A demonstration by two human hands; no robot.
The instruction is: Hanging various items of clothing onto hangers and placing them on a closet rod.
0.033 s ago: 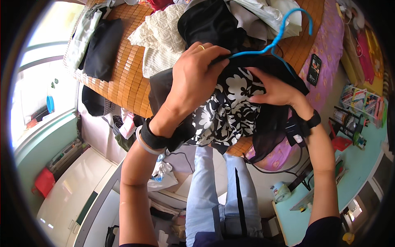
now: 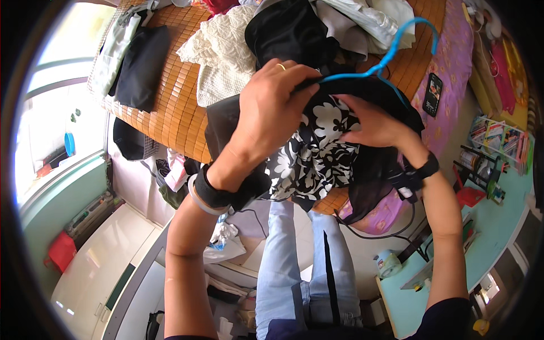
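A black garment with a white floral front (image 2: 317, 153) hangs over the near edge of the mat-covered bed. A blue clothes hanger (image 2: 371, 72) lies across its top, hook toward the far right. My left hand (image 2: 272, 107) is closed, thumb and forefinger pinching the garment's black fabric at the hanger's left end. My right hand (image 2: 379, 122) rests on the floral front below the hanger, thumb and fingers apart, its fingertips slightly blurred. The hanger's lower right part goes under the black fabric.
Cream knitwear (image 2: 221, 48), black cloth (image 2: 286, 28) and folded dark clothing (image 2: 141, 68) lie on the brown tile mat (image 2: 181, 113). A phone (image 2: 433, 93) lies on the purple sheet (image 2: 453, 56) at right. Black cables (image 2: 391, 235) hang near a turquoise desk (image 2: 487, 226).
The hanger's hook has shifted slightly right and toward me. My left hand has moved a little right with the fabric; my right hand has shifted slightly left.
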